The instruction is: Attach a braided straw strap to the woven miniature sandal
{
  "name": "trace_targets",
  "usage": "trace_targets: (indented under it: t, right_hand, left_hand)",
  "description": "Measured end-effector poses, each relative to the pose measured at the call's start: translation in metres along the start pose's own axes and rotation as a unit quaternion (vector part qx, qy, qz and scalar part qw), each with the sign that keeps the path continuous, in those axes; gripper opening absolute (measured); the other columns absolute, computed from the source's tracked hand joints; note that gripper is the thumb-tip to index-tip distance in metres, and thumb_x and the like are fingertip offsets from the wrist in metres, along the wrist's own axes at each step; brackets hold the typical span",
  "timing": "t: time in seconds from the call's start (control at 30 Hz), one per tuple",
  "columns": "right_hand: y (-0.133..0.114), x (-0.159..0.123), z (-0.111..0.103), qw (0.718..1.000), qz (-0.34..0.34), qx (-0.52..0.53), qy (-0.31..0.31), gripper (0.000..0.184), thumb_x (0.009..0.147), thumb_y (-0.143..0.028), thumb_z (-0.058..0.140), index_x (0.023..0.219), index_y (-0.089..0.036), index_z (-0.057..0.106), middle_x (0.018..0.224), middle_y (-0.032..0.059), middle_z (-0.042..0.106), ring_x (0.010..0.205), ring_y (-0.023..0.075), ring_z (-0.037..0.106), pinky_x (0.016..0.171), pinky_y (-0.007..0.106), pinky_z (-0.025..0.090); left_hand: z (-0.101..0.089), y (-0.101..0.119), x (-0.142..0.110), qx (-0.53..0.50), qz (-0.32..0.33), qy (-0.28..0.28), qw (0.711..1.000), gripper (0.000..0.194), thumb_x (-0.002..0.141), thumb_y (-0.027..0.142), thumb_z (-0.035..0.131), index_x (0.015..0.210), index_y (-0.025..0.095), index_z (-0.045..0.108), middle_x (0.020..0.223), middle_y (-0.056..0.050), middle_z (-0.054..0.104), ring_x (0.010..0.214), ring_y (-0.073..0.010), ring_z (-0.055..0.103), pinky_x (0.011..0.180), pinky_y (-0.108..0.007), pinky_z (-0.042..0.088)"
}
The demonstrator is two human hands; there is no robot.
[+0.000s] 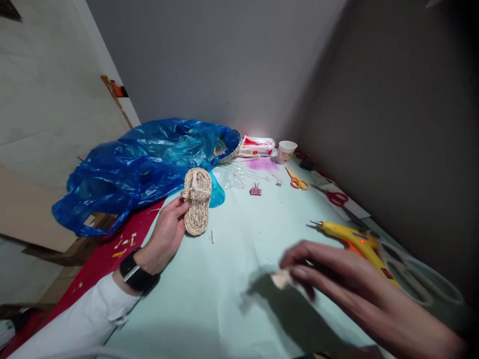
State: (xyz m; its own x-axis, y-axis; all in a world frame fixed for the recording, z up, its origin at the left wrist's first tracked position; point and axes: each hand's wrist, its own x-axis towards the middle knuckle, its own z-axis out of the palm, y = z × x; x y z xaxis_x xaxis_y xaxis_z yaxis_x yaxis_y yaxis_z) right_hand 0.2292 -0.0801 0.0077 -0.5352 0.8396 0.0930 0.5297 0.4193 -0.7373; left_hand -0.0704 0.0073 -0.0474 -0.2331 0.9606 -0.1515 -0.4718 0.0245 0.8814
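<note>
Sandal [197,205]: rough, matt, straw-like weave. Bag [149,157]: glossy, crinkled plastic. Glue gun [350,235]: plastic, metal nozzle [316,223].

bag [138,164] bk L | sandal [197,219] in L hand [170,224] | clip [256,191] ctr | cup [286,152] bhd clip | glue gun [348,235] R

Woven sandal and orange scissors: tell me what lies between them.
In the head view, from the sandal to the scissors: a blue plastic edge, crumpled clear plastic, a pink binder clip and a pale bit too small to identify.
</note>
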Motion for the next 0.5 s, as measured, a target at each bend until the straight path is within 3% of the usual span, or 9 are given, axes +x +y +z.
trace_targets:
  t: [0.07,0.13,0.23,0.37,0.5]
  right_hand:
    - [-0.006,0.049,0.009,0.999,-0.039,-0.017,-0.002,0.017,0.098,-0.015,0.049,0.099,-0.022,0.064,0.094,0.0017,0.069,0.082,0.0133,0.064,0.075,0.022,0.050]
    - [-0.002,0.091,0.028,0.987,-0.130,-0.087,-0.038,0.026,0.093,-0.002,0.046,0.102,-0.017,0.065,0.101,0.0047,0.068,0.089,0.0138,0.062,0.080,0.023,0.048]
    - [0.007,0.129,0.059,0.957,-0.207,-0.188,-0.079,0.020,0.091,-0.001,0.051,0.094,-0.014,0.066,0.098,0.0075,0.068,0.090,0.0176,0.059,0.079,0.026,0.046]
    - [0.006,0.126,0.073,0.921,-0.278,-0.245,-0.121,0.019,0.099,-0.014,0.049,0.088,-0.012,0.064,0.088,0.0088,0.068,0.082,0.0199,0.056,0.076,0.031,0.044]
    - [0.009,0.082,0.055,0.879,-0.321,-0.334,-0.115,0.027,0.100,-0.012,0.039,0.087,-0.014,0.062,0.082,0.0078,0.064,0.072,0.0211,0.052,0.063,0.034,0.041]
  left_hand:
    - [0.001,0.000,-0.001,0.008,0.000,-0.004,1.000,0.029,0.079,0.007,0.064,0.105,0.014,0.072,0.109,-0.010,0.076,0.105,-0.0244,0.068,0.095,-0.037,0.053]
    - [0.001,0.000,-0.002,0.014,0.000,-0.008,1.000,0.031,0.077,0.007,0.066,0.107,0.014,0.071,0.110,-0.010,0.075,0.105,-0.0247,0.068,0.094,-0.038,0.053]
    - [0.000,0.000,-0.001,0.017,0.005,-0.014,1.000,0.031,0.075,0.009,0.068,0.106,0.014,0.070,0.108,-0.010,0.076,0.103,-0.0248,0.069,0.094,-0.038,0.054]
    - [-0.002,-0.001,0.001,0.014,0.004,-0.024,1.000,0.035,0.073,0.012,0.072,0.108,0.014,0.070,0.110,-0.011,0.075,0.101,-0.0257,0.070,0.092,-0.038,0.054]
    - [-0.004,-0.001,0.001,0.009,-0.013,-0.020,1.000,0.038,0.072,0.011,0.072,0.110,0.014,0.069,0.108,-0.012,0.076,0.101,-0.0263,0.070,0.091,-0.038,0.055]
